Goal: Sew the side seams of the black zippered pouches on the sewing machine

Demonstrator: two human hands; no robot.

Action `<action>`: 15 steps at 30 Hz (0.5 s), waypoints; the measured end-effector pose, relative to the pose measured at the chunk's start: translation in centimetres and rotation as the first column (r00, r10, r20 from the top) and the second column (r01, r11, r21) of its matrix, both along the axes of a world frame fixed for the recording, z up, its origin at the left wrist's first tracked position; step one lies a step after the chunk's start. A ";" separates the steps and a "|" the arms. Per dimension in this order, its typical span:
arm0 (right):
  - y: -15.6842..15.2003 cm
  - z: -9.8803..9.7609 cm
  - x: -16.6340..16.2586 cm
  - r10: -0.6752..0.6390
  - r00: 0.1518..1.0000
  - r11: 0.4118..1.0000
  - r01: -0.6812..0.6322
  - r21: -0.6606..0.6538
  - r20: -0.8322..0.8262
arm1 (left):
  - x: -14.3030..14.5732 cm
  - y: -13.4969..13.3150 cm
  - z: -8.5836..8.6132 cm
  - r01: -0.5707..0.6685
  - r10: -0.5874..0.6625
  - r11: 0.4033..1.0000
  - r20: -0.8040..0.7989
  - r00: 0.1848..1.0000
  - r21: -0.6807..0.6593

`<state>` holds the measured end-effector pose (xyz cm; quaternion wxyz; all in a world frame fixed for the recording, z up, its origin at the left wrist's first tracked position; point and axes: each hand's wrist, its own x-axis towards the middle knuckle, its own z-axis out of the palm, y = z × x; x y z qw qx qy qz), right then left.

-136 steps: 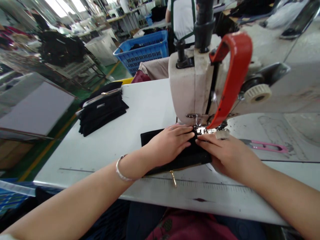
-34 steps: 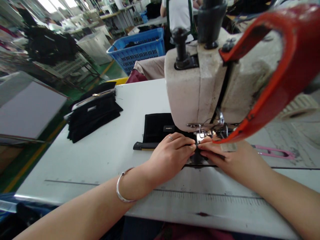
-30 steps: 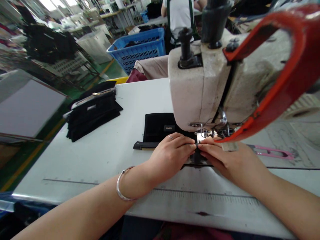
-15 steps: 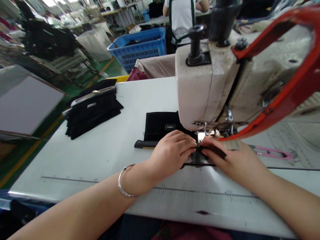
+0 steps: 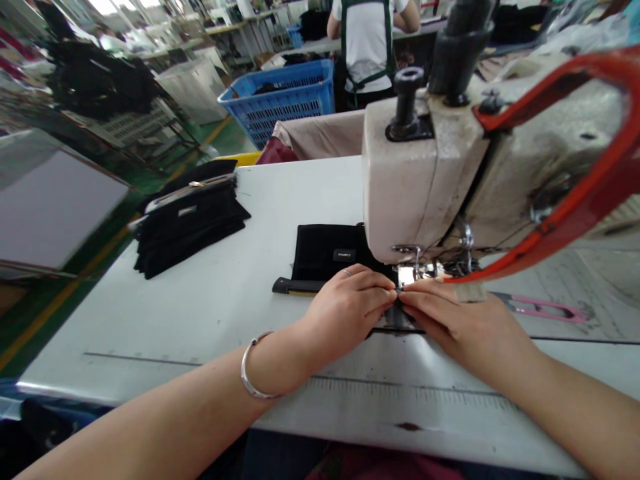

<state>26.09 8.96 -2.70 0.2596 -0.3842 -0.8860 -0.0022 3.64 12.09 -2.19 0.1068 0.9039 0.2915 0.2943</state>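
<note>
both hands meet at the edge under the presser foot

the black piece [image 5: 325, 243] lies flat on the white table [image 5: 200, 320], its small label [image 5: 344, 255] facing up and its right end running in under the head of the sewing machine [image 5: 397, 180]. along its near side runs a zipper strip [image 5: 295, 287], which disappears beneath the left hand [image 5: 345, 307]. that hand has its fingers close together, tips narrow, holding the edge down just in front of the presser foot [image 5: 407, 275]. the right hand [image 5: 457, 310] comes in from the other side, fingers also narrow, tips nearly touching the left ones; whether they pinch the cloth or only press it, one cannot tell.

to do this well, the strip ought to stay flat and parallel to the body of the piece, with even, light pressure from both sides and no tugging against the feed. fingertips this near the foot call for care: they should steer from just outside it.

compared with four and a half seconds ago, the piece lies differently: then a gold zipper pull hung toward the person, and now the label side shows and no pull is visible. against half a second ago, the right fingers hide the dark edge that showed between them, while the piece has hardly shifted.
</note>
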 end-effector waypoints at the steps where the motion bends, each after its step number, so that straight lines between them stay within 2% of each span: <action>1: 0.0 0.0 0.0 -0.006 1.000 1.000 0.006 0.007 0.003 | 0.0 0.0 0.0 0.001 -0.001 1.000 -0.004 1.000 -0.008; 7: 0.4 -0.3 0.1 -0.058 0.998 0.997 0.057 0.042 0.022 | 0.3 0.6 0.1 -0.022 0.022 1.000 -0.023 1.000 -0.012; 12: 1.1 -0.2 0.0 -0.085 0.994 0.994 0.080 0.078 0.063 | 0.6 1.2 -0.4 -0.049 0.049 0.999 0.002 0.999 -0.009; 15: 1.4 0.0 0.0 -0.115 0.990 0.992 0.110 0.057 0.084 | 0.7 1.5 -0.7 -0.075 0.075 0.997 0.010 0.997 -0.028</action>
